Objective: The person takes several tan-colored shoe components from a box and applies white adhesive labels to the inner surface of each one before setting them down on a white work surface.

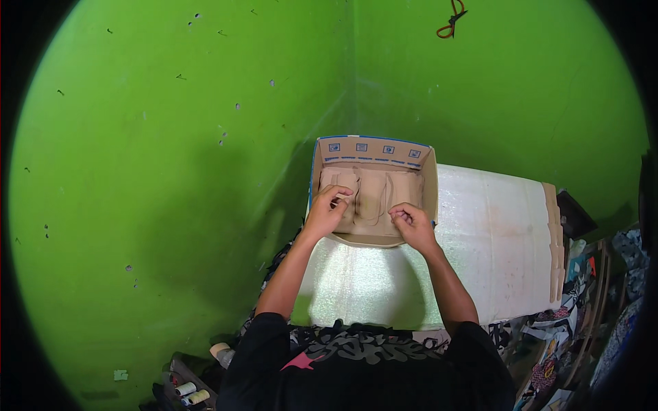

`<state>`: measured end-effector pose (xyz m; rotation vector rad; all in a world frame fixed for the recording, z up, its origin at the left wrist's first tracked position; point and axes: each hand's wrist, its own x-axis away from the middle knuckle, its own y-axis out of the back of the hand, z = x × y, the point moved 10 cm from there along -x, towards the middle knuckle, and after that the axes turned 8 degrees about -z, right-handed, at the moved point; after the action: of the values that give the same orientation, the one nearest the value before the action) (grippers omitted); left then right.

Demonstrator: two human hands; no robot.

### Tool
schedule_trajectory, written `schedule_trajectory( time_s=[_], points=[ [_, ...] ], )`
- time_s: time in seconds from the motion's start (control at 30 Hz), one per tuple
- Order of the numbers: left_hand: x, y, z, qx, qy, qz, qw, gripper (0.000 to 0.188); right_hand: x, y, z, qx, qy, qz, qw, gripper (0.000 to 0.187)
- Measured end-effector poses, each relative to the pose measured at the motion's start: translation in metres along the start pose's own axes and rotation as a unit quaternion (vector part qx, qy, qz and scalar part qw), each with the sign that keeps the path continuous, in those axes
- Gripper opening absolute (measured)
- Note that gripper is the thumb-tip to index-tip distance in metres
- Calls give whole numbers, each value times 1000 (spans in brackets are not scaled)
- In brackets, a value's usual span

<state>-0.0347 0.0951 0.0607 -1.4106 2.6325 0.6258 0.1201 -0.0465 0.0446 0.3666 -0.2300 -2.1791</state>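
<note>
An open cardboard box [429,185] with a blue-edged rim stands in front of me. Inside lies a brown cardboard insert [372,188] with curved cut lines dividing it into panels. My left hand [329,211] reaches over the box's left side, thumb and bent fingers apart above the insert's left panel. Over the near right part of the box, my right hand [413,225] has its fingers curled together by the insert's right panel. Whatever those right fingers may pinch is too small to make out.
The box rests on a white-covered table top [493,240] in a corner of green walls [171,157]. Brown cardboard [554,240] edges its right end. Cluttered cloth [548,329] lies at lower right, thread spools [197,396] at lower left. Orange-handled scissors [452,20] hang above.
</note>
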Motion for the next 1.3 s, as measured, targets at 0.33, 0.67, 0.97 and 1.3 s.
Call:
schedule_trajectory(
  time_s=[0.33, 0.67, 0.97, 1.3],
  points=[
    [-53, -11, 24, -28, -9, 18, 999, 18, -76, -85, -60, 1, -16, 29, 999, 11],
    [-77, -11, 69, -40, -15, 2, 999, 17, -111, -167, -121, 278, -57, 146, 948, 24],
    [-71, -7, 53, -5, -35, -26, 999, 25, -90, -184, -153, 367, -143, 170, 903, 68],
    [-71, 1, 56, -4, -63, -69, 996, 19, -80, -173, -133, 364, -188, 181, 894, 75]
  ],
)
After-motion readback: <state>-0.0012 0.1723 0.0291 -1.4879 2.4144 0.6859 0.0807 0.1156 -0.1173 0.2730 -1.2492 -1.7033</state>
